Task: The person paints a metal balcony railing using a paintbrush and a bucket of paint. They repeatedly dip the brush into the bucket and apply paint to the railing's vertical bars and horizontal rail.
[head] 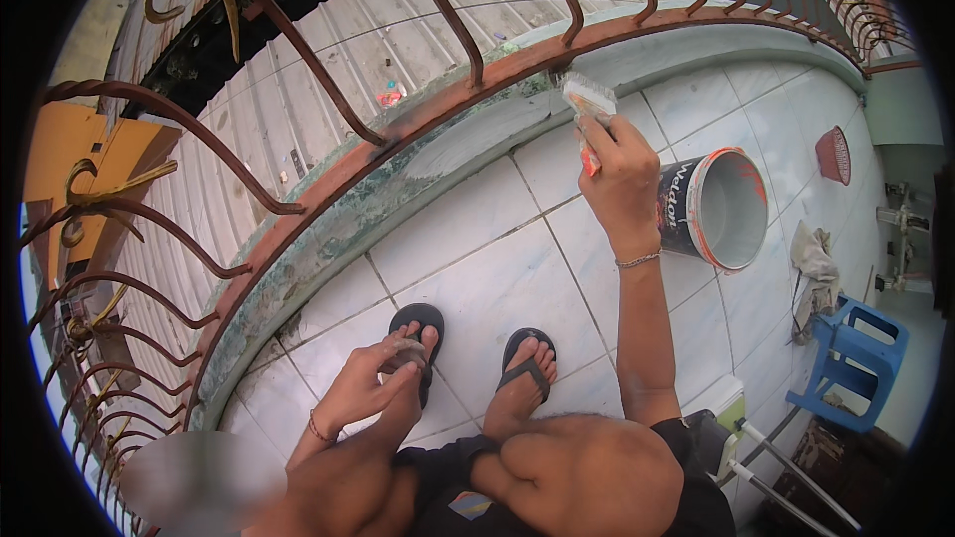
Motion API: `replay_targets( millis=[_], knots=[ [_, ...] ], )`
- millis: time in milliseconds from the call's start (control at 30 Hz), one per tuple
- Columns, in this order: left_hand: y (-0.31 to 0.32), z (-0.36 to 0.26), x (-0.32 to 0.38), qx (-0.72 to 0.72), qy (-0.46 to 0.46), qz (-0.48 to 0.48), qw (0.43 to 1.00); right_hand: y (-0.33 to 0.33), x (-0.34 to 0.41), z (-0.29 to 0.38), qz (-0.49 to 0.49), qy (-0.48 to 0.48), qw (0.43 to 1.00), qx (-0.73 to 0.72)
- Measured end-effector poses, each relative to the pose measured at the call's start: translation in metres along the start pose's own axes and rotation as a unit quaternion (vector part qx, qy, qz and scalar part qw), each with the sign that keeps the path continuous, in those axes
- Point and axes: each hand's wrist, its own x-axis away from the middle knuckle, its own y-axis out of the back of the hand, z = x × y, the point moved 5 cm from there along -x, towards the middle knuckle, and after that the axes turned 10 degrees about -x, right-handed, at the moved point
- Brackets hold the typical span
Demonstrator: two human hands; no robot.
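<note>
My right hand [619, 164] grips a paintbrush [589, 93] by its handle. The pale bristles point up and left, at the inner face of the low wall [462, 145], just below the reddish-brown bottom rail [448, 104] of a metal railing. Whether the bristle tips touch the wall, I cannot tell. Beside my right wrist, a dark paint pail [680, 212] with orange-red smears on its rim holds something grey. My left hand [362, 384] is over my left foot, with its fingers around a small grey object [406, 354], partly hidden and possibly a rag.
Curved bars [448, 15] of the railing rise from the rail, with corrugated roofing [328, 52] beyond. On the white floor tiles [485, 261] are a red basket [833, 155], a crumpled cloth [813, 261] and a blue plastic stool [858, 365]. Metal tubes [791, 492] lie at lower right.
</note>
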Motion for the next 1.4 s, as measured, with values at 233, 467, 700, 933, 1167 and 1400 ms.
replay_targets(
  millis=[233, 467, 700, 933, 1167, 1400],
  knots=[
    [-0.004, -0.016, -0.01, -0.004, 0.006, 0.031, 0.999, -0.044, 0.018, 0.039, 0.076, 0.077, 0.992, -0.061],
    [-0.004, -0.003, -0.008, -0.026, 0.002, 0.026, 0.999, 0.001, -0.001, -0.028, -0.003, -0.041, 0.998, 0.045],
    [-0.002, 0.006, -0.004, -0.019, 0.012, 0.031, 0.999, -0.046, 0.019, 0.033, 0.081, 0.096, 0.991, -0.056],
    [-0.002, 0.001, -0.004, 0.002, 0.033, 0.037, 0.999, -0.011, -0.001, -0.034, 0.006, 0.007, 0.999, 0.051],
    [0.001, 0.004, -0.003, -0.024, 0.003, 0.025, 0.999, -0.077, 0.043, 0.095, 0.1, 0.142, 0.979, -0.111],
    [-0.001, -0.001, -0.007, -0.036, -0.001, 0.037, 0.999, -0.049, 0.022, 0.027, 0.048, 0.042, 0.998, 0.001]
  ],
)
